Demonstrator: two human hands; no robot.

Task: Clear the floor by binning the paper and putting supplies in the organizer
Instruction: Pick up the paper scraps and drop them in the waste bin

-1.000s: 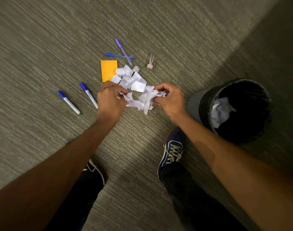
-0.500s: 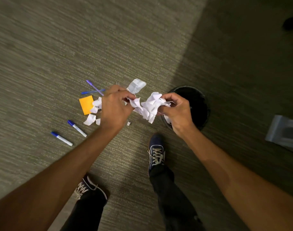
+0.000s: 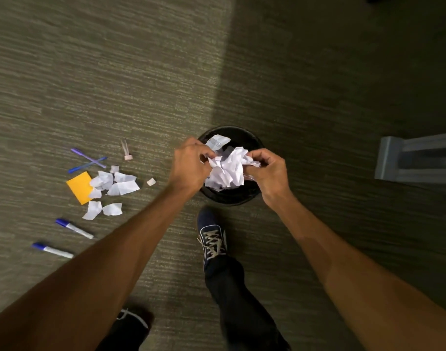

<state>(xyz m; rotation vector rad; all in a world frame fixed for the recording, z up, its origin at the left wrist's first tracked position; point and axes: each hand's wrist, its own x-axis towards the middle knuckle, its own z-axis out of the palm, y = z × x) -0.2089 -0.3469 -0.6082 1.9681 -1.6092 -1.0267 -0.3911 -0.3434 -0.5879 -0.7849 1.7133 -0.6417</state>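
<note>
A bunch of crumpled white paper (image 3: 227,171) hangs directly over the round black bin (image 3: 229,197). My left hand (image 3: 191,167) grips its left side and my right hand (image 3: 270,173) grips its right side. Most of the bin's inside is hidden by the paper and my hands. Several torn white scraps (image 3: 115,184) lie on the carpet to the left, partly over an orange sticky pad (image 3: 78,187). Two blue-capped markers (image 3: 75,228) (image 3: 52,250), two crossed pens (image 3: 89,160) and a small pink object (image 3: 127,150) lie around them.
A grey organizer (image 3: 417,158) sits on the carpet at the right edge. My blue shoe (image 3: 211,236) stands just in front of the bin, and my other foot (image 3: 133,317) is at the bottom. The carpet is darker on the right half.
My hands have carried the crumpled paper to the right, from the floor pile to over the bin. The view has shifted so the bin sits under my hands. Several scraps stayed on the carpet.
</note>
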